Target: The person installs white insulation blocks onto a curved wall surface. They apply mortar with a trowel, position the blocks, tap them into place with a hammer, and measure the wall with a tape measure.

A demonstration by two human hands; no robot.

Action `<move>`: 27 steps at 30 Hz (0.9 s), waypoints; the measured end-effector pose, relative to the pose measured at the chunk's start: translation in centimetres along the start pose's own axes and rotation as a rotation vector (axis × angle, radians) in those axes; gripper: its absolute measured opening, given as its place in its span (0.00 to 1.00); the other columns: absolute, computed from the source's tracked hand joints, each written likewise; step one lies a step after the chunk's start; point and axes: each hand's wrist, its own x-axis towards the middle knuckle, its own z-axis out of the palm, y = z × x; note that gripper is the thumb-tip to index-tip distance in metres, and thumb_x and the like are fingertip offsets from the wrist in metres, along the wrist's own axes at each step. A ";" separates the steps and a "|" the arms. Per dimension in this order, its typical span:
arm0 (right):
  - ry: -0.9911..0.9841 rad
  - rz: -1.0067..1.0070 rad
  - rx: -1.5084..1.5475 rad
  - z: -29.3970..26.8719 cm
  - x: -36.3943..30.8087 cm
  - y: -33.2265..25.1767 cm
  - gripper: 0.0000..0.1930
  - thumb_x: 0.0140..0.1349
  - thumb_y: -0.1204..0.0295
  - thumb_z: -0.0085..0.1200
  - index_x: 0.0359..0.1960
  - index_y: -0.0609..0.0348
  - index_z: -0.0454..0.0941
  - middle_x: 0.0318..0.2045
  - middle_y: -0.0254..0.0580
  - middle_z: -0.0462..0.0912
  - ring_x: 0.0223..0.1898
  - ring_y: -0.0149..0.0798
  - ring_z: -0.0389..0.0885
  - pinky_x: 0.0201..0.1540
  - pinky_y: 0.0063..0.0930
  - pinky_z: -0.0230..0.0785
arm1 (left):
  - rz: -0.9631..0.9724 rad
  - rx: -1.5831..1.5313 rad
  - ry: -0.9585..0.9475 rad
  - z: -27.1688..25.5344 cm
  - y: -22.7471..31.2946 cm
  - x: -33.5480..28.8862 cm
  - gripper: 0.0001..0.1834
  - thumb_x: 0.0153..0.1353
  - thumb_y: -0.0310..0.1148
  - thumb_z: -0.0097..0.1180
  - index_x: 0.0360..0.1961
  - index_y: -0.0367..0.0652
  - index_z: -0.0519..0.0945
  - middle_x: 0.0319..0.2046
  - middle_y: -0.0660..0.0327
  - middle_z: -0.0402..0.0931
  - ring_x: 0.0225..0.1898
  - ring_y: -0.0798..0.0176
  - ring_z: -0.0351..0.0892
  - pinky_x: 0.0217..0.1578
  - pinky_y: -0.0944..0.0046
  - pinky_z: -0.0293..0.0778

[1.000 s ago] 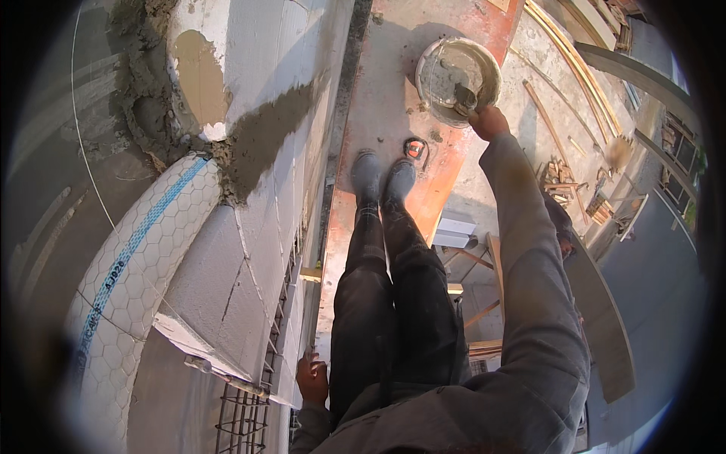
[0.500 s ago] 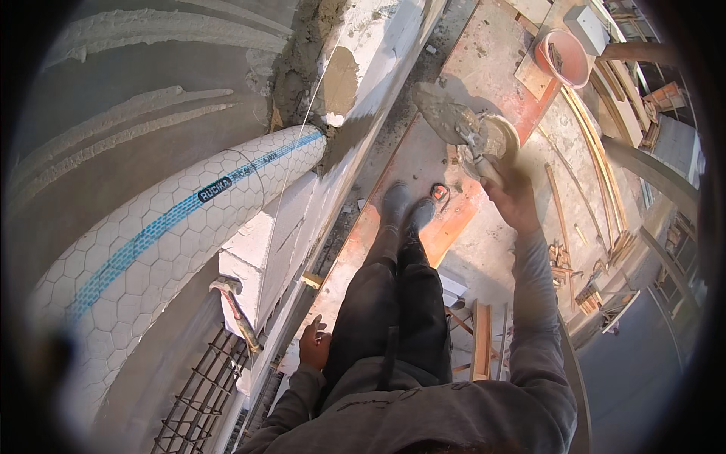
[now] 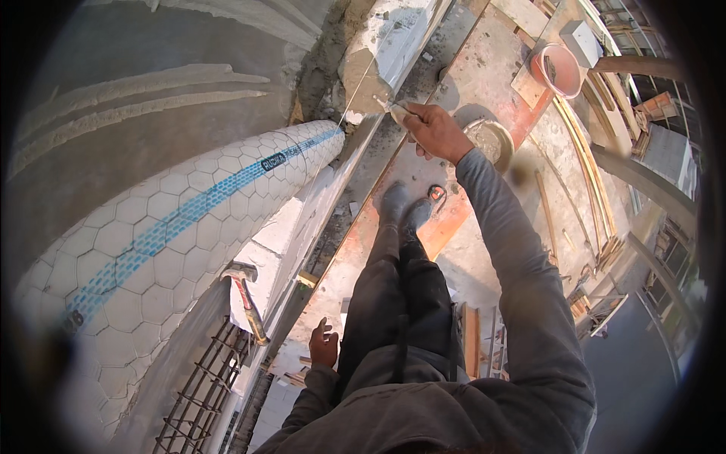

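Along the big white pipe (image 3: 204, 204) to the left of your right grip (image 3: 435, 132) runs a blue stripe (image 3: 170, 234) with writing: a dark oblong label (image 3: 273, 161) carries pale lettering near the pipe's far end, and smaller dark marks sit on the stripe well to the left of your left grip (image 3: 324, 344). A hexagonal pattern covers the rest of the pipe.

Your right grip is curled firmly round the handle of a trowel (image 3: 396, 112), which sticks out just to the left of that fist. Its long axis slants away from you and leftward, counter to the slope of the pipe, with the front end pointing toward the pale block (image 3: 397, 47) beyond the grip. The blade is hard to tell from the mortar (image 3: 360, 79) there, so you can't judge whether they touch.

Your left grip hangs beside your thigh, fingers loosely parted and slightly bent, with nothing visible in it. To its left lies a claw hammer (image 3: 249, 306), head away from you, handle angled toward that grip; a rebar cage (image 3: 200, 393) is farther left and nearer you. Just right of your right grip stands a mortar bucket (image 3: 507, 140), with a pink bucket (image 3: 569, 72) farther off beyond it.
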 end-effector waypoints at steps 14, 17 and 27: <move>0.331 -0.400 -0.741 -5.7 2.7 -1.3 0.17 0.68 0.63 0.44 0.51 0.59 0.76 0.28 0.61 0.82 0.33 0.62 0.82 0.41 0.53 0.74 | -0.036 -0.016 0.009 -0.6 1.8 -0.3 0.31 0.57 0.30 0.55 0.64 0.39 0.69 0.48 0.50 0.78 0.44 0.57 0.80 0.47 0.59 0.76; 0.253 -0.236 -0.386 -5.5 2.9 -0.4 0.19 0.69 0.59 0.45 0.54 0.60 0.75 0.28 0.62 0.81 0.30 0.60 0.81 0.37 0.47 0.75 | -0.034 -0.014 -0.006 -0.1 2.0 -0.4 0.31 0.57 0.31 0.55 0.64 0.39 0.69 0.48 0.49 0.78 0.44 0.57 0.81 0.47 0.59 0.77; 0.358 -0.330 -0.884 -6.4 2.9 -2.2 0.18 0.67 0.63 0.47 0.55 0.55 0.71 0.27 0.59 0.82 0.33 0.59 0.83 0.39 0.52 0.75 | 0.038 -0.035 0.013 -0.6 1.9 0.1 0.30 0.57 0.28 0.56 0.63 0.41 0.71 0.46 0.52 0.77 0.39 0.60 0.79 0.40 0.61 0.77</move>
